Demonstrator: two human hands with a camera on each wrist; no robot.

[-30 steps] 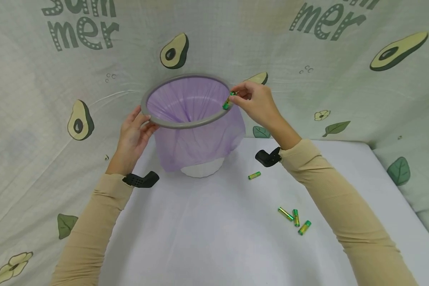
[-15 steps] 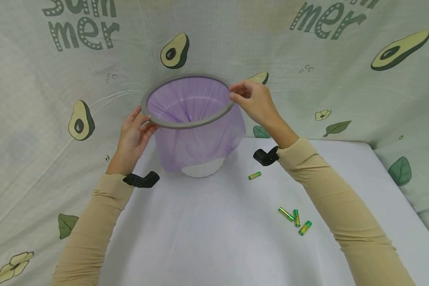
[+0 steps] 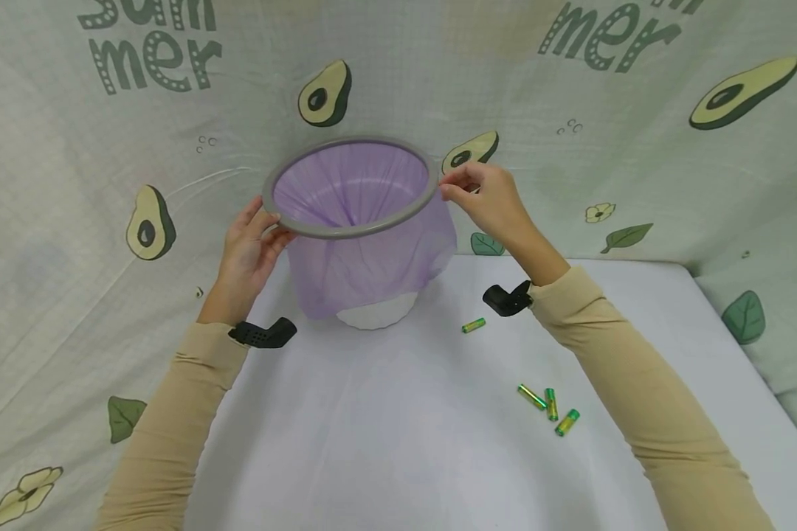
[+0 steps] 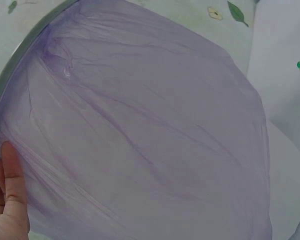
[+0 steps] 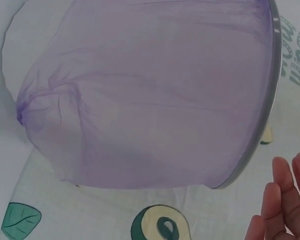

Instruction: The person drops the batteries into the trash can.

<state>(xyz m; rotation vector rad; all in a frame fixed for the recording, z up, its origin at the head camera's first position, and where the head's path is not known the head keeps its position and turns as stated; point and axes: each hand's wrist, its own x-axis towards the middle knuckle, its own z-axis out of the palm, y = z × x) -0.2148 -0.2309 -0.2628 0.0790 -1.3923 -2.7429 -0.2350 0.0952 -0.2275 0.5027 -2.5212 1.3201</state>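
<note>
A white trash can (image 3: pixel 378 316) lined with a purple bag (image 3: pixel 372 276) stands on the table; a grey ring (image 3: pixel 345 232) runs round its top. My left hand (image 3: pixel 249 247) holds the ring at its left side, thumb at the rim and fingers underneath. In the left wrist view, the fingers (image 4: pixel 14 185) lie against the bag. Just outside the ring's right side is my right hand (image 3: pixel 485 195), its fingers loosely bent with nothing between them. The right wrist view shows these fingers (image 5: pixel 282 200) apart from the ring.
A green and yellow battery (image 3: pixel 474 325) lies right of the can. Several more, including one battery (image 3: pixel 567 422), lie together nearer the front right. Behind the white table (image 3: pixel 372 442) hangs a cloth (image 3: pixel 398 66) printed with avocados.
The battery pinched in my right hand a second ago is gone from the fingers, let go at the can's rim. That hand has since shifted slightly right and down. My left hand stays put.
</note>
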